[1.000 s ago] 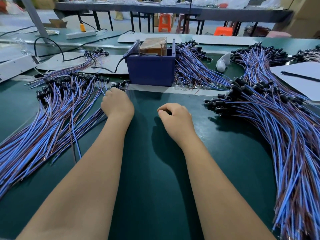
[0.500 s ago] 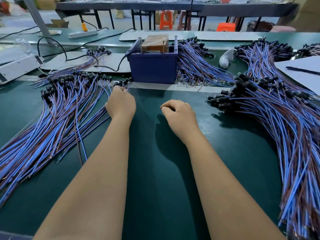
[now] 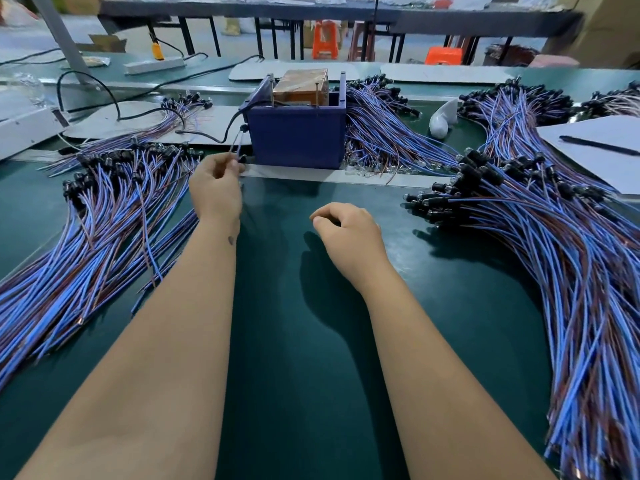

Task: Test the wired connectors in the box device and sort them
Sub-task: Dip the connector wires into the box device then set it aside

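Observation:
A dark blue box device (image 3: pixel 298 133) with a brown block inside stands at the middle back of the green table. My left hand (image 3: pixel 216 188) pinches one wired connector (image 3: pixel 238 143) by its wires, its black head raised next to the box's left front corner. My right hand (image 3: pixel 346 233) rests on the mat in front of the box, fingers curled, holding nothing. A big pile of blue and brown wired connectors (image 3: pixel 104 216) lies to the left. Another such pile (image 3: pixel 540 230) lies to the right.
More wired connectors (image 3: pixel 384 129) lie behind the box on its right. A black cable (image 3: pixel 207 133) runs into the box's left side. White paper with a pen (image 3: pixel 599 147) lies at the right edge. A power strip (image 3: pixel 154 65) sits at the back left.
My left hand has lifted a connector out of the left pile and raised it toward the box's left corner. My right hand has stayed in place.

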Available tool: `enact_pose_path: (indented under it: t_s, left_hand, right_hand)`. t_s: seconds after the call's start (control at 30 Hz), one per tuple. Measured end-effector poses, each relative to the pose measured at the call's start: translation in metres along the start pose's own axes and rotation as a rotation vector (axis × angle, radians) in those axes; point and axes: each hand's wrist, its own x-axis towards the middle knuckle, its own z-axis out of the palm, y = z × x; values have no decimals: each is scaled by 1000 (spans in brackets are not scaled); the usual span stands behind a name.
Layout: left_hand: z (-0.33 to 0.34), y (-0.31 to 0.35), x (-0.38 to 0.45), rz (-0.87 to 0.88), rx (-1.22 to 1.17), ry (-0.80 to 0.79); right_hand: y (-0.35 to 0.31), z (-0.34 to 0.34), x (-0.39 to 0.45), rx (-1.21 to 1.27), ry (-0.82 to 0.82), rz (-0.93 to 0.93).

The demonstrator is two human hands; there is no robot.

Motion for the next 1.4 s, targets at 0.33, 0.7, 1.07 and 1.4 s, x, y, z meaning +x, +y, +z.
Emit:
enact_pose_path:
  t_s: [0.33,0.7,1.07,1.4]
  left_hand:
    - [20,11,-44,125,958,-178]
    - [30,20,-100,308,711,-486]
    - [-58,29,-64,-336,908,285]
    - [23,28,-93,-109,687,-252]
  right_hand:
    - [2,6,6,-35,56,-18]
    - [14,5,9,-553,145,-165]
    - [13,-9,3,-598,352,25]
    - [2,-7,-3,-481,188,4]
